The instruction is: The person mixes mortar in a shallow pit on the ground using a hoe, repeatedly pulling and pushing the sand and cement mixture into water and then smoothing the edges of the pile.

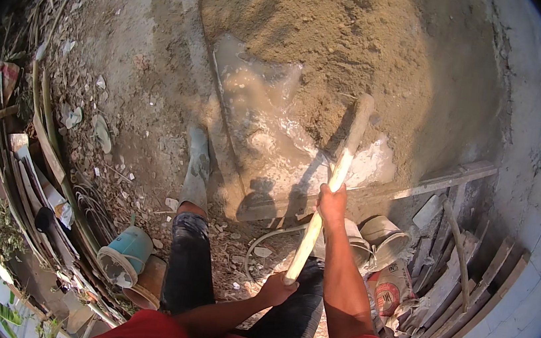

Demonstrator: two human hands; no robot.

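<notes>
I hold a long pale wooden tool handle [345, 157] that slants up toward a big sand pile [352, 38]. My right hand [332, 203] grips the handle about halfway along. My left hand [277, 288] grips its near end. The far end of the handle reaches a muddy pool of grey water [258, 101] dug into the sand; the tool's head is not visible. My left leg in dark jeans and a grey rubber boot [197, 164] stands at the pool's left edge.
A light blue bucket [124, 254] and a brown pot [149, 283] lie left of my leg. Grey pails [382, 238] and a printed sack [390, 293] sit to the right. Planks [464, 284] lean along the right wall, scrap boards and debris along the left. A hose [262, 245] curls by my feet.
</notes>
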